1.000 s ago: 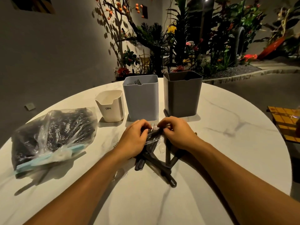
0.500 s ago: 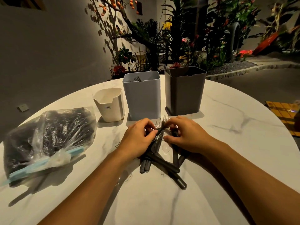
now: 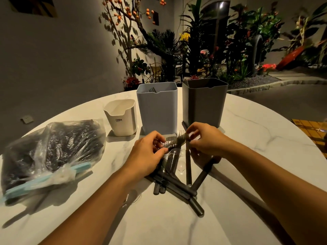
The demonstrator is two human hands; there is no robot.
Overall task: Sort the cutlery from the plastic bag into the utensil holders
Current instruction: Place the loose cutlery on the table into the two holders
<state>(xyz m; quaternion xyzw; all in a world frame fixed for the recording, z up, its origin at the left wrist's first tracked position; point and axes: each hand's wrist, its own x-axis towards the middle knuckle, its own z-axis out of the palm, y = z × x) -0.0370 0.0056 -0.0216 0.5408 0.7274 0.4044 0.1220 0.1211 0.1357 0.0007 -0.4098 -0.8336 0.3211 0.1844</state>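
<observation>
Both hands are down in the pile now. The left hand (image 3: 147,152) is curled over the near heads of the cutlery (image 3: 178,183), thumb and fingers pinching what looks like a fork neck; the right hand (image 3: 206,138) pinches a fork (image 3: 180,137) just below its tines, lifting it a touch off the heap. The pile itself lies fanned on the table (image 3: 247,138), dark handles crossing toward the viewer, right in front of the three holders — white (image 3: 122,117), blue-grey (image 3: 157,110) with fork tines already showing inside, and dark grey (image 3: 205,103). The bag (image 3: 51,147), still bulging with dark pieces, sits well to the left.

These pieces look light and stiff, slim metal heads on smooth dark handles — slippery, I'd say, and apt to snag where they cross. Best taken at the neck or mid-handle, one at a time, lifted clear before swinging to a holder. There seems to be a clear film among them; I can't tell what.
</observation>
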